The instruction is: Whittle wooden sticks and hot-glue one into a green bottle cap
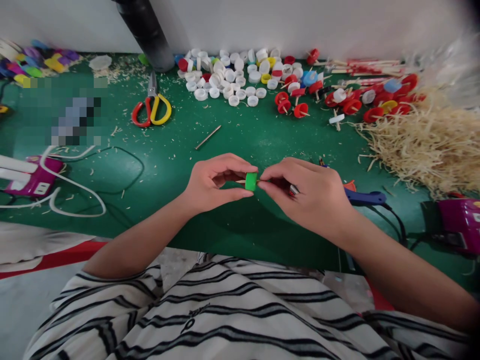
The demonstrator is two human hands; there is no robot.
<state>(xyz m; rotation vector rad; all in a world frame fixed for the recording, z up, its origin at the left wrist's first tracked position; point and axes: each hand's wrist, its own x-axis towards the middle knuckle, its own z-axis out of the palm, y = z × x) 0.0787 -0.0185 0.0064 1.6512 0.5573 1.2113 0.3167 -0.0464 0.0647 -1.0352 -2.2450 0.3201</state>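
Note:
My left hand [212, 184] grips a green bottle cap [251, 182] by its rim, between thumb and fingertips. A thin wooden stick [241, 181] shows on the left side of the cap, partly behind my fingers. On the cap's other side, my right hand [313, 192] is closed in a pinch on what looks like the stick's other end, mostly covered by the fingertips. Something small and silvery shows by the right hand's fingers; I cannot tell what it is. A thin metal rod [208, 137] lies on the green table [168, 165] beyond my hands.
Scissors [151, 107] and a dark bottle [150, 35] stand behind left. White bottle caps [234, 75] are heaped at the back, with red caps on sticks [352, 106] and pale fibres [423, 137] rightward. A blue-handled tool [365, 198] and purple power strips [39, 175] flank my hands.

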